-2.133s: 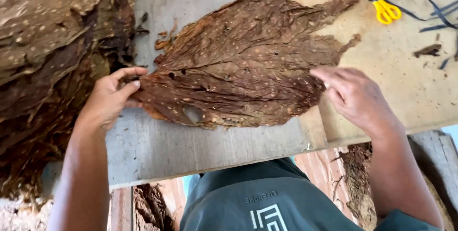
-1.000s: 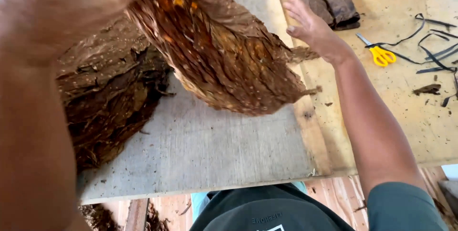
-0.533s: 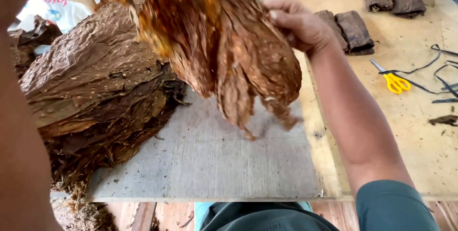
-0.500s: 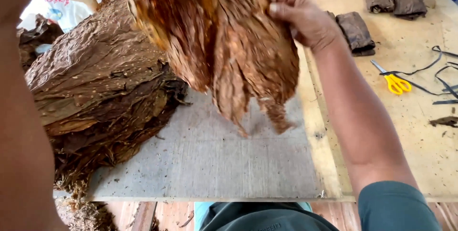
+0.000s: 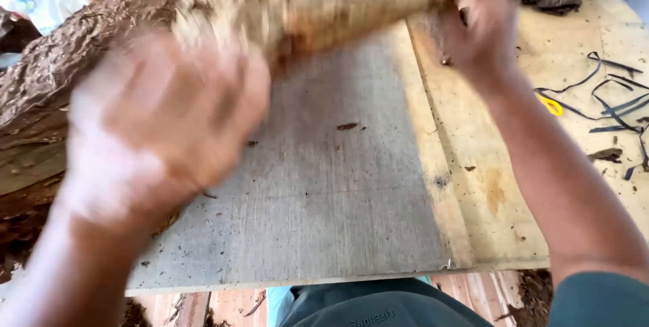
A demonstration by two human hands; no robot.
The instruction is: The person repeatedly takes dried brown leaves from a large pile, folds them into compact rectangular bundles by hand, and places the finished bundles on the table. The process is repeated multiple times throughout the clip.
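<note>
Blurred left hand [image 5: 162, 131] blocked the leaf pile [image 5: 61, 77]; its grip couldn't be told. Right hand [image 5: 473, 30] pinched the dried leaf [image 5: 318, 9], which previously hung upright, now stretched sideways.

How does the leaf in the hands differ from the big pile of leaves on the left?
The leaf is held in the air, gripped by the right hand, with the left hand blurred in front of it; the pile lies on the grey board. The leaf is a single blurred piece, while the pile is a thick, sharply seen stack. The leaf looks lighter tan, the pile darker brown. Both are dry, wrinkled brown leaves.
</note>
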